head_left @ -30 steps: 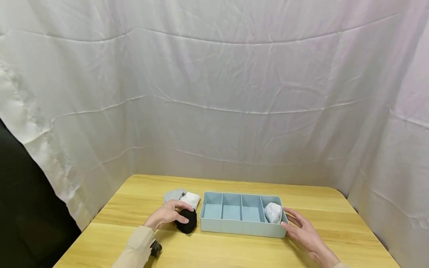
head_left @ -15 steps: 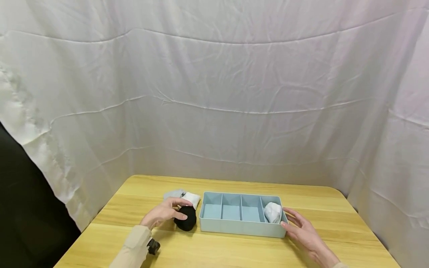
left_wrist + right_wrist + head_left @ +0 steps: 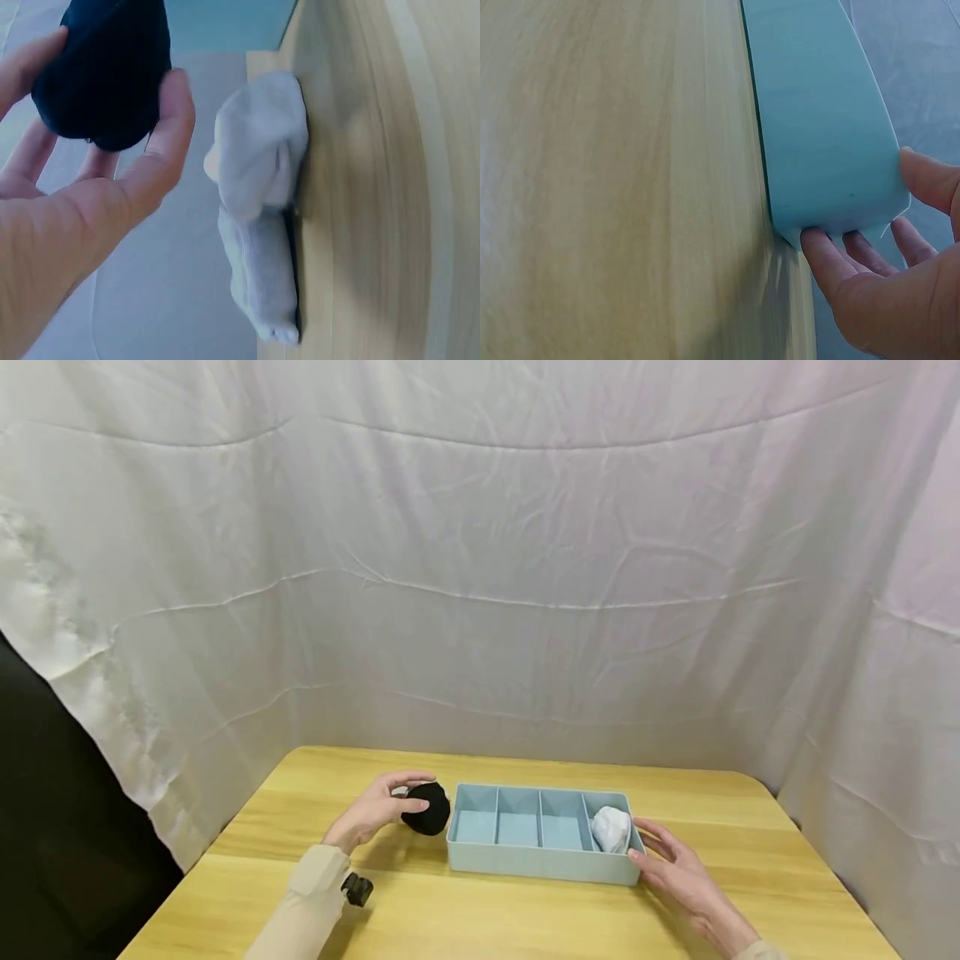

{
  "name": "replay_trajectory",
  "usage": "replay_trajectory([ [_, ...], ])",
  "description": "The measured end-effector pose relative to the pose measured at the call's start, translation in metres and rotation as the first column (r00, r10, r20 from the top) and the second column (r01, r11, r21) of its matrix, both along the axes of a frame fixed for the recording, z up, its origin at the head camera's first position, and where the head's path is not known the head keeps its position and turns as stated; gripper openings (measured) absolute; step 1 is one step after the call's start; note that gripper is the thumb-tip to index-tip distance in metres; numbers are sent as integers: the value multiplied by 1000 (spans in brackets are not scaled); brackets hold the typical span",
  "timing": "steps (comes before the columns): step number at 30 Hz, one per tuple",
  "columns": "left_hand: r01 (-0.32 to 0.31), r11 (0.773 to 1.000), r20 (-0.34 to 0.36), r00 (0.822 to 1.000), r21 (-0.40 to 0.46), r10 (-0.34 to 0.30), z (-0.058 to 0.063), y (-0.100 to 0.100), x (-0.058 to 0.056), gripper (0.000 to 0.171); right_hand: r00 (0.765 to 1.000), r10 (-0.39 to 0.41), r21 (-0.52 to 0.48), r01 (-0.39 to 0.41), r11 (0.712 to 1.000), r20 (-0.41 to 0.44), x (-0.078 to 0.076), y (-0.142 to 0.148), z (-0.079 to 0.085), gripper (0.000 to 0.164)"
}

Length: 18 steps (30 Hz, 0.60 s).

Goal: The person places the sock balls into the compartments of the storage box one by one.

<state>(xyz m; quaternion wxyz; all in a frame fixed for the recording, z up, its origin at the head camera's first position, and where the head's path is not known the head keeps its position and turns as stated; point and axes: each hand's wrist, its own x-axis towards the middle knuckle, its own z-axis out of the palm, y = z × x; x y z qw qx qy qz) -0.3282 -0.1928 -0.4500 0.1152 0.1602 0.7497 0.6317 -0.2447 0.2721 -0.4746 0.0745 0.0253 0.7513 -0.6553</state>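
Box gripped at its right end, black bundle held up off its left.
The right end of the pale blue box (image 3: 540, 862) is gripped by the right hand (image 3: 686, 883), thumb at the near corner. A white bundle (image 3: 611, 829) is held in the box's rightmost compartment. Just left of the box, the black bundle (image 3: 429, 810) is clamped in the left hand's (image 3: 375, 810) grip, above the bench (image 3: 465, 918). Two pale bundles (image 3: 262, 150) (mostly hidden in the head view) are set left of the box; behind it, a curtain (image 3: 525, 652) is hung.

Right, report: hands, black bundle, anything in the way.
Left hand gripping black bundle, off the table. Right hand holding right end of blue tray. White bundle occupying rightmost compartment.
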Motion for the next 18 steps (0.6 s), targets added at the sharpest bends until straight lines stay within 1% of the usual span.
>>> replay_trajectory([
  [3, -25, 998, -19, 999, 59, 26, 2, 7, -3, 49, 1000, 3, -3, -3, 1000, -2, -1, 0, 2, 71],
  [7, -117, 988, -41, 992, 97, 121, 0, 20, -5, 44, 1000, 8, -1, -8, 1000, -4, -1, 1, 5, 71],
  [10, -169, 977, -43, 983, 132, 176, -3, 31, -3, 42, 1000, 13, -2, -13, 1000, -2, 0, 1, 3, 71],
  [13, -193, 970, -47, 978, 149, 202, -5, 42, -2, 41, 1000, 11, 5, -11, 1000, 5, 2, 0, 1, 71],
  [18, -197, 969, -87, 973, 150, 212, -8, 53, -3, 42, 1000, 1, 21, -1, 1000, 2, 2, -3, -2, 68],
])
